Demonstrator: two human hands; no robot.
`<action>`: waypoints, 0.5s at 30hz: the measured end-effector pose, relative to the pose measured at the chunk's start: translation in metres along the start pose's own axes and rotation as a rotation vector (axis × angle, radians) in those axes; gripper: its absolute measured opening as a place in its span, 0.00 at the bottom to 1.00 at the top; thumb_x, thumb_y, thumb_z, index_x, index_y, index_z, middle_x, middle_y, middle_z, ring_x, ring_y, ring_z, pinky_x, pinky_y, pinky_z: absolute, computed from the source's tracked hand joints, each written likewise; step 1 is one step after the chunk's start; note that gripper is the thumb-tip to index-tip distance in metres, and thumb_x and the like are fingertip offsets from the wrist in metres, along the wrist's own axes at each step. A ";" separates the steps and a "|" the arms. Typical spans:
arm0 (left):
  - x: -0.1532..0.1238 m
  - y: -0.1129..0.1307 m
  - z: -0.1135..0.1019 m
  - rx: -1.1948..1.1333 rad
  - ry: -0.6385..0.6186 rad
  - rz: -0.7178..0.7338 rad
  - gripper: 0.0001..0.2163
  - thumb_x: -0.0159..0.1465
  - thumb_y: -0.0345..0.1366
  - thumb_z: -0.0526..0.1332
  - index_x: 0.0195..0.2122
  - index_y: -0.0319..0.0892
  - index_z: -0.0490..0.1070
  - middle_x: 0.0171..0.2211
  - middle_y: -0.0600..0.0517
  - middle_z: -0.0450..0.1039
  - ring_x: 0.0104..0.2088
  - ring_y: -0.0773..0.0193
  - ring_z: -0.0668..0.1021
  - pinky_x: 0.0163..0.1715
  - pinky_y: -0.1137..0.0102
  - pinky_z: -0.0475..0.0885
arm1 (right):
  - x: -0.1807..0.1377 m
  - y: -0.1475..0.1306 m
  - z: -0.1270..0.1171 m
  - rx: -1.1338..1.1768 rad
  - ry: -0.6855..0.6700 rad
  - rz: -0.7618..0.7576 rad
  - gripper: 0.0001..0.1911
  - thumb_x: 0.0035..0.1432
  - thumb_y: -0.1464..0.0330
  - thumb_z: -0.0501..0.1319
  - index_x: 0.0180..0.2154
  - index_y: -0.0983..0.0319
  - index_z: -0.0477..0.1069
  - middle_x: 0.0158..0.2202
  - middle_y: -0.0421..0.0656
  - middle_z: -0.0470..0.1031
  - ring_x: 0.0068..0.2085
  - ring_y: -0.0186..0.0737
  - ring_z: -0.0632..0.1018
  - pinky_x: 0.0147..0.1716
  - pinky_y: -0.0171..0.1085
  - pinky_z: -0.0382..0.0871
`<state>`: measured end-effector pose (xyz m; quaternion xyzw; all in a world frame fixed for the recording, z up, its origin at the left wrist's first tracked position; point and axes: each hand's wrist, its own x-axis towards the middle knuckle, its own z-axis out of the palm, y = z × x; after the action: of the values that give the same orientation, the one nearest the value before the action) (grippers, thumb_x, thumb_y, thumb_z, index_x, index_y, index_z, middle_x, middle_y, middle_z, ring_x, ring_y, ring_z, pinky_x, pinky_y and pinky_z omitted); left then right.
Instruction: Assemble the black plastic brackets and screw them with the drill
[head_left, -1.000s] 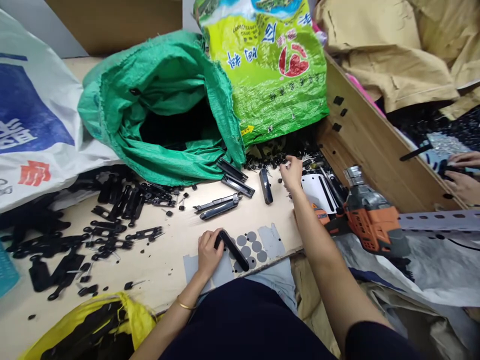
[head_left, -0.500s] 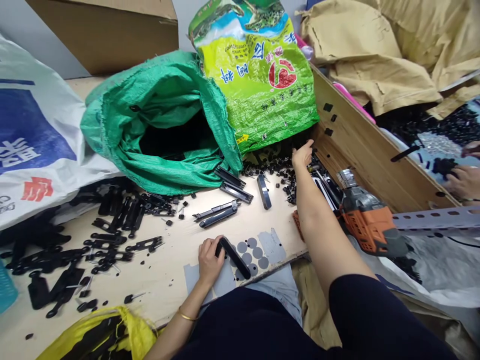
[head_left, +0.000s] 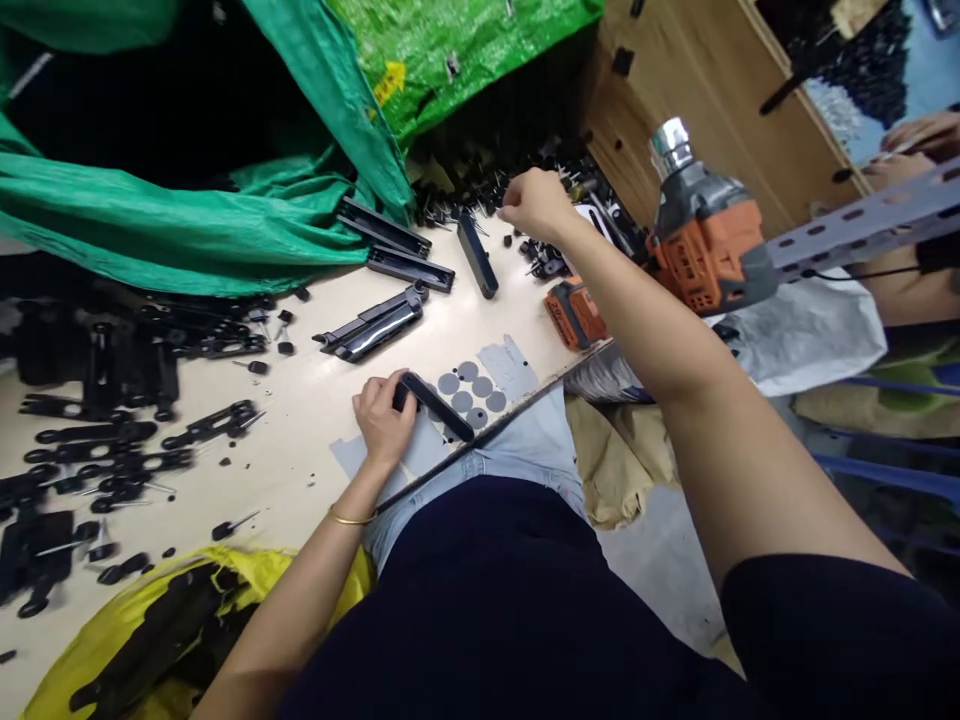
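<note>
My left hand (head_left: 384, 420) grips one end of a long black plastic bar (head_left: 436, 407) that lies on the pale table (head_left: 315, 400) near its front edge, over grey round stickers (head_left: 469, 385). My right hand (head_left: 534, 203) reaches far across the table, fingers curled in a pinch over a heap of small black screws and knobs (head_left: 544, 255). What the fingers hold is too small to make out. Another black bar (head_left: 478, 254) lies just left of that hand.
An open green woven sack (head_left: 187, 220) fills the back left, a lime printed bag (head_left: 465, 50) behind it. Black plastic parts (head_left: 112, 400) litter the left of the table. An orange cordless drill (head_left: 701, 240) lies at the right. A yellow bag (head_left: 150, 640) sits front left. Another person's hand (head_left: 926, 135) is at far right.
The camera has tilted down and moved closer. My right hand has drawn back from the wooden wall toward the small parts and curled into a pinch. My left hand still holds the bar.
</note>
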<state>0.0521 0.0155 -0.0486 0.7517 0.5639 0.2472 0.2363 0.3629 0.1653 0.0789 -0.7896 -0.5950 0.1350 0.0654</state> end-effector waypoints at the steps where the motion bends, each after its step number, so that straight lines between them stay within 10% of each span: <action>1: 0.000 0.000 0.000 -0.004 0.002 0.003 0.14 0.59 0.33 0.58 0.46 0.43 0.73 0.32 0.51 0.67 0.37 0.61 0.72 0.40 0.66 0.60 | -0.010 -0.004 -0.002 -0.010 -0.013 -0.028 0.06 0.51 0.72 0.61 0.33 0.63 0.76 0.36 0.47 0.79 0.44 0.48 0.76 0.51 0.45 0.66; 15: 0.000 0.002 -0.001 -0.036 0.026 0.004 0.13 0.59 0.33 0.58 0.45 0.44 0.74 0.31 0.52 0.67 0.35 0.61 0.72 0.39 0.66 0.60 | -0.009 -0.012 -0.018 -0.217 -0.074 -0.102 0.13 0.54 0.66 0.60 0.40 0.65 0.76 0.40 0.51 0.78 0.45 0.48 0.76 0.47 0.43 0.67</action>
<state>0.0527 0.0149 -0.0464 0.7452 0.5608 0.2675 0.2421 0.3547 0.1614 0.1004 -0.7553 -0.6474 0.0955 -0.0355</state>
